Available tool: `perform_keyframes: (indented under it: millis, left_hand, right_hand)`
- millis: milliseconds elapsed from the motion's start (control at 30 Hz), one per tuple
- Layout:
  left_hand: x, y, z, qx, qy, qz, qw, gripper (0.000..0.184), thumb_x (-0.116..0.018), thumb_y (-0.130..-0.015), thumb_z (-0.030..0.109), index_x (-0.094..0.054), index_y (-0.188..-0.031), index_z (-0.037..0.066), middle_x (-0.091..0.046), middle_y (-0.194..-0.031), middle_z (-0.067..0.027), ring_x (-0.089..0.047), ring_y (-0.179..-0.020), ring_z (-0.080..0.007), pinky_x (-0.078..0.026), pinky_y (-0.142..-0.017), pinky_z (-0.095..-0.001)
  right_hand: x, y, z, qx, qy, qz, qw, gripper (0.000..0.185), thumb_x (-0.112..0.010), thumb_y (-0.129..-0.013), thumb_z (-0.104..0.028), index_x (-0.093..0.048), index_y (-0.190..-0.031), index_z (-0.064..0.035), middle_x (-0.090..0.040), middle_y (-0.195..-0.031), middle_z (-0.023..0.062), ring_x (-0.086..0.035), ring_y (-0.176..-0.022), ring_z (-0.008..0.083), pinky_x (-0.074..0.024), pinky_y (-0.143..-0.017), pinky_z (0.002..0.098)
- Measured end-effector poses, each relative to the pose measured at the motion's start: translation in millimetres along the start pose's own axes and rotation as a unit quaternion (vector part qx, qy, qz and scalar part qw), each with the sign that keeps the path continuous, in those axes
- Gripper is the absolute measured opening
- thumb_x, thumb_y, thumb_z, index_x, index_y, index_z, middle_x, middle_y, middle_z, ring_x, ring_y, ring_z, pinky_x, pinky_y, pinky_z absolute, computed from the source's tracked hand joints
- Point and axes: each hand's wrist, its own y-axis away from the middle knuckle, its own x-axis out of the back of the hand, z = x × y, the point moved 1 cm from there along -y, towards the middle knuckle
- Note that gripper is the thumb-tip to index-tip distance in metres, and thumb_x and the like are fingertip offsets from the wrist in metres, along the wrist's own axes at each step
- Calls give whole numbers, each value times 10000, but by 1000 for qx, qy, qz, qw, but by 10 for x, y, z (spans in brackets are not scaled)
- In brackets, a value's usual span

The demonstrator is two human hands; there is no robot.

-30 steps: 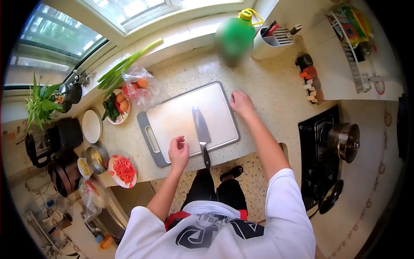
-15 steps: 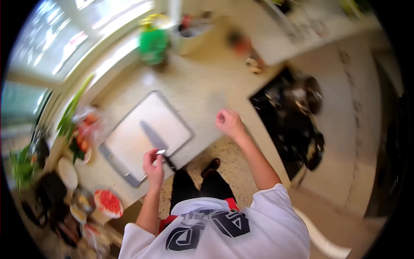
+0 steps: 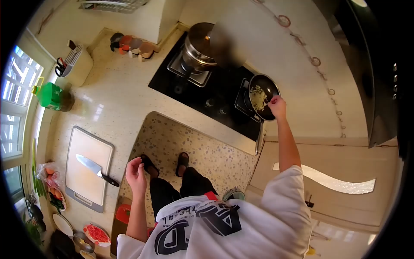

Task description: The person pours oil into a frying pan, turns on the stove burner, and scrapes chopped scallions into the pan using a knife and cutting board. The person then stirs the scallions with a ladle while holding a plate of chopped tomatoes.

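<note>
Well, we've swung our right hand point(image 3: 278, 105) to the pan point(image 3: 267, 84) at 2 o'clock, fingers bunched (can't tell on what), left hand point(image 3: 136, 173) loosely open, knife point(image 3: 89, 164) lying idle.

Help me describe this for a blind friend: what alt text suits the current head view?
A person's right hand reaches over a frying pan of small pale pieces on a black stove, with a pot on the other burner; the left hand hovers empty. A knife lies on a cutting board.
</note>
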Motion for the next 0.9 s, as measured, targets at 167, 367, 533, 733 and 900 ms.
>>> perform_keyframes:
  millis: [167,367,533,733,900]
  left_hand:
    - [-387,357,-136,5,-16,14,1000,205,-545,-1006,22,-603,-1201,-6,-644,-1139,-57,-619,-1026,-132,-505,-920,-277]
    - [-507,591,-127,11,-43,30,999,204,-548,-996,9,-609,-1190,-1,-646,-1119,-58,-637,-981,-139,-513,-902,-279]
    - [-458,632,-111,15,-35,50,998,207,-566,-969,-18,-627,-1166,5,-660,-1063,-56,-637,-931,-120,-515,-844,-253]
    - [-353,795,-219,38,-64,8,997,177,-598,-961,9,-651,-1130,8,-675,-985,-35,-638,-894,-99,-515,-825,-247]
    - [-87,1028,-462,85,-57,-7,995,173,-593,-967,16,-652,-1129,2,-681,-997,-51,-652,-915,-119,-523,-831,-262]
  right_hand:
    - [-68,-270,566,-2,14,-45,999,200,-779,-728,-132,-685,-889,-61,-697,-776,102,-675,-712,301,-552,-693,400]
    - [38,-195,302,69,-33,-16,997,214,-716,-788,-105,-654,-985,-50,-707,-788,118,-689,-721,294,-558,-686,391]
    - [-129,806,-1094,115,-139,-141,973,137,-705,-817,-169,-690,-881,-49,-701,-753,118,-682,-663,233,-541,-632,350]
    - [-1601,1044,-1242,28,66,-141,987,479,-704,-870,-449,-649,-968,17,-709,-881,235,-697,-838,426,-580,-748,497]
    - [-1975,933,-1071,-50,61,-71,994,494,-704,-861,-467,-681,-998,7,-710,-936,260,-696,-903,436,-572,-802,497]
